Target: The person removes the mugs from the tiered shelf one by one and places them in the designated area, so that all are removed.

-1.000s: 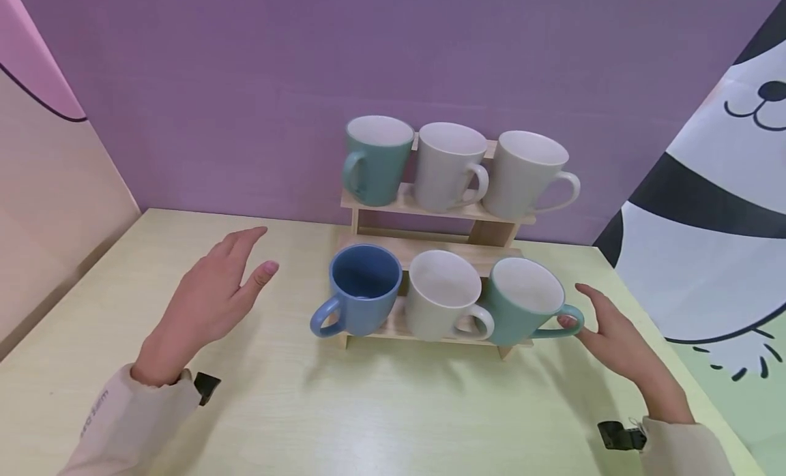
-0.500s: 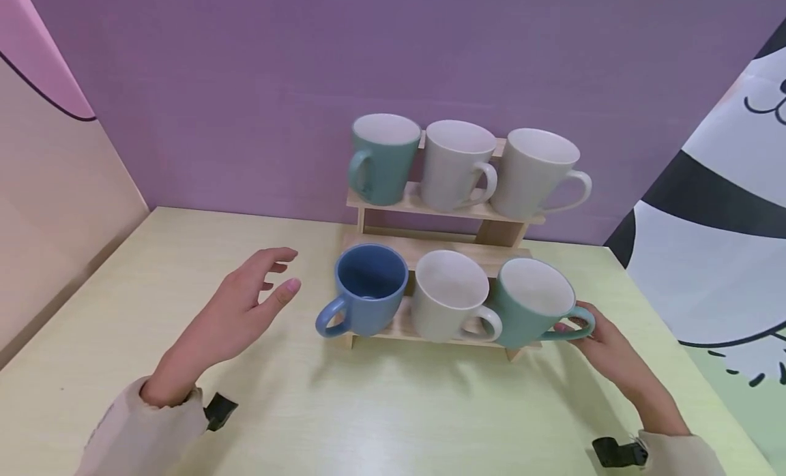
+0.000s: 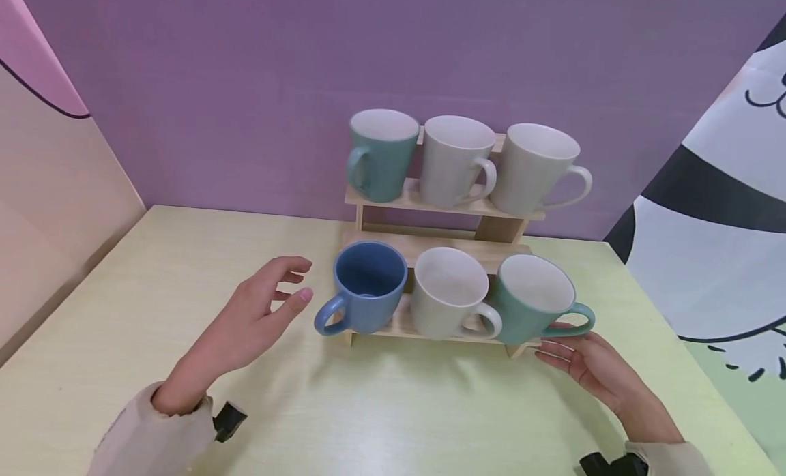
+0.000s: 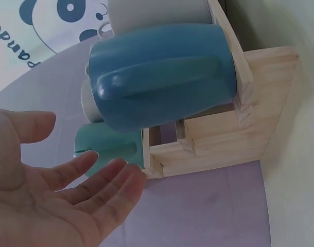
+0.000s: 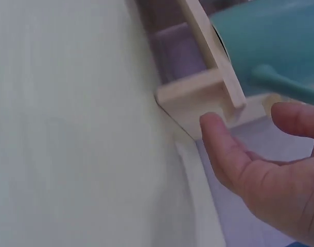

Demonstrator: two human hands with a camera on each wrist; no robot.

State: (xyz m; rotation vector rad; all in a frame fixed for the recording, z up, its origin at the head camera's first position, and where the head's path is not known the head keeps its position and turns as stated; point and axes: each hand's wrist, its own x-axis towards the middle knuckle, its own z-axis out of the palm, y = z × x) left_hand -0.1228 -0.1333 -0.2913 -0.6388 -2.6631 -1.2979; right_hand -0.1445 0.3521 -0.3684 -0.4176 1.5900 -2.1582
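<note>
A wooden tiered rack (image 3: 405, 243) holds two rows of mugs. Along its lower front tier stand a blue mug (image 3: 368, 311) on the left, a white mug (image 3: 439, 312) in the middle and a teal mug (image 3: 518, 312) on the right. My left hand (image 3: 245, 329) hovers left of the blue mug, apart from its handle, fingers loosely bent and holding nothing. Below the teal mug's handle is my right hand (image 3: 604, 374), fingers extended toward the rack's right end. Its thumb is partly hidden behind the handle; in the right wrist view the fingers (image 5: 224, 146) grip nothing. Contact is unclear.
On the upper tier stand another teal mug (image 3: 383, 166) and two more white mugs, the left one (image 3: 451, 169) and the right one (image 3: 531, 172). A purple wall (image 3: 215, 108) rises behind the pale table (image 3: 393, 408). Panda artwork (image 3: 718, 258) covers the right wall.
My left hand has moved right, closer to the blue mug. My right hand has come in from the right and dropped below the teal mug's handle. The mugs stay on the rack.
</note>
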